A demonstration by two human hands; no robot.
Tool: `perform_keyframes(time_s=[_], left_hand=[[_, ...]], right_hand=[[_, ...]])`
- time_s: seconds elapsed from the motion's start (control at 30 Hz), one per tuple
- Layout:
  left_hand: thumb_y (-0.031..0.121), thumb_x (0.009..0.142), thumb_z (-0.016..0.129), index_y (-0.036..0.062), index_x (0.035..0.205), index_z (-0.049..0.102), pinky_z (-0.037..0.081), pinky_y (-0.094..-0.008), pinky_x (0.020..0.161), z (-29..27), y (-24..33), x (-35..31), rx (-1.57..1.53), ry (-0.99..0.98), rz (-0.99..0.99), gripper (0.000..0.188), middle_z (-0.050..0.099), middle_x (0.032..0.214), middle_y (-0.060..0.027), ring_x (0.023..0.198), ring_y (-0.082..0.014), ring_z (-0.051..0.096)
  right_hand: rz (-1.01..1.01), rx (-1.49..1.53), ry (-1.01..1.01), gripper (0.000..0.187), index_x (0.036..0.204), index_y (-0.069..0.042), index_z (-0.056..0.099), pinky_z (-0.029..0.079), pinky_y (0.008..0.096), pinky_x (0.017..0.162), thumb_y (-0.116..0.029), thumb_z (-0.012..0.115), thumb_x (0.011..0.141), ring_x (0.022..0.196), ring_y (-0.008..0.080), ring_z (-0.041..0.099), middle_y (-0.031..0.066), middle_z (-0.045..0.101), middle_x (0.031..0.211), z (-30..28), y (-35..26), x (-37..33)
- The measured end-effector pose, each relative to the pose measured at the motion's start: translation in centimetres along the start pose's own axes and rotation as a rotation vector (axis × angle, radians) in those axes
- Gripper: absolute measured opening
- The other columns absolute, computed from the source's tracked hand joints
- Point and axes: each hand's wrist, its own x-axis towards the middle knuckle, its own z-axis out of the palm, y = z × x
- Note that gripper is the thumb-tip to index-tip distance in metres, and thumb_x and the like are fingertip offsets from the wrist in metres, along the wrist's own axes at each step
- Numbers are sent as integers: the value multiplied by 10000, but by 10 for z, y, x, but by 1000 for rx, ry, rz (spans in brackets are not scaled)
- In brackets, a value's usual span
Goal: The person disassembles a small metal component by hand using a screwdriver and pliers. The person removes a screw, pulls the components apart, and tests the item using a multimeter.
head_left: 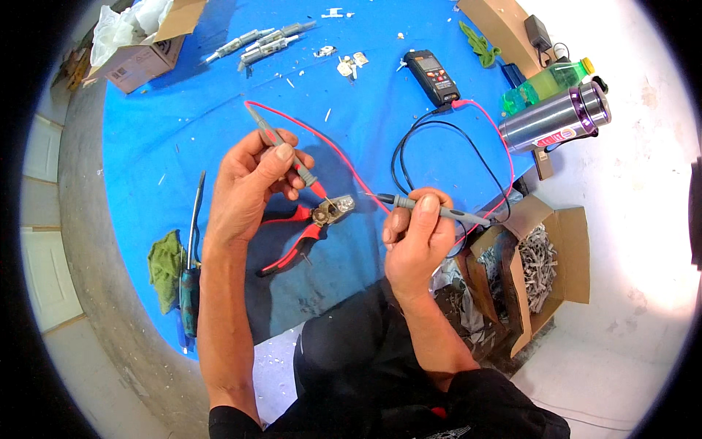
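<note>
Screwdriver (191, 282) and green rag (165, 269) lie at the blue table's (146, 154) left edge. Left hand (248, 186) pinches a grey probe (281, 146), fingers closed around it, above red-handled pliers (303, 234). Right hand (417, 234) grips another probe (431, 208), its tip near the pliers' jaws. Black meter (433, 75) sits beyond.

A cardboard box (142, 51) is sitting at the desk's (183, 132) far left corner, a green rag (165, 267) and screwdriver (191, 282) are lying along its left edge, and a steel flask (556, 118) is leaning off the right.
</note>
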Motion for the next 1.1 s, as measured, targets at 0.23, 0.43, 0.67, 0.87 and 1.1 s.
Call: perform_keyframes(time_s=[0.23, 0.43, 0.67, 0.87, 1.1], left_hand=[[290, 1013, 698, 19, 1147, 639, 544, -259, 620, 0, -4, 0, -3, 4, 8, 308, 735, 970, -126, 732, -125, 661], [288, 1014, 696, 17, 1148, 637, 544, -257, 623, 6, -2, 0, 9, 3, 6, 308, 733, 975, -129, 733, -122, 659], [275, 1018, 691, 18, 1148, 636, 545, -256, 620, 5, -5, 2, 3, 1, 18, 294, 731, 976, -129, 727, -117, 653], [263, 1014, 698, 21, 1139, 640, 545, -256, 620, 4, -6, 2, -1, -7, 21, 279, 731, 973, -128, 724, -117, 653], [251, 1016, 695, 23, 1136, 642, 546, -256, 624, 5, -5, 1, 11, 3, 16, 263, 732, 974, -125, 729, -117, 654]], right_hand=[[-12, 41, 33, 297, 1010, -65, 507, 327, 258, 403, -336, 464, 1124, 471, 103, 424, 25, 470, 653, -3, 18, -3], [48, 116, -16, 224, 1050, -29, 499, 416, 285, 466, -248, 498, 1099, 510, 124, 465, 42, 502, 668, -7, 17, -3], [42, 83, -9, 242, 1037, -17, 499, 407, 277, 457, -250, 509, 1100, 502, 116, 461, 42, 497, 655, -5, 16, -2], [39, 36, -13, 263, 1027, -8, 496, 407, 279, 449, -260, 512, 1102, 481, 114, 466, 43, 500, 636, -3, 16, -3], [28, -8, 6, 278, 1019, 1, 497, 408, 273, 441, -263, 513, 1103, 469, 110, 466, 42, 499, 631, -1, 16, -2]])
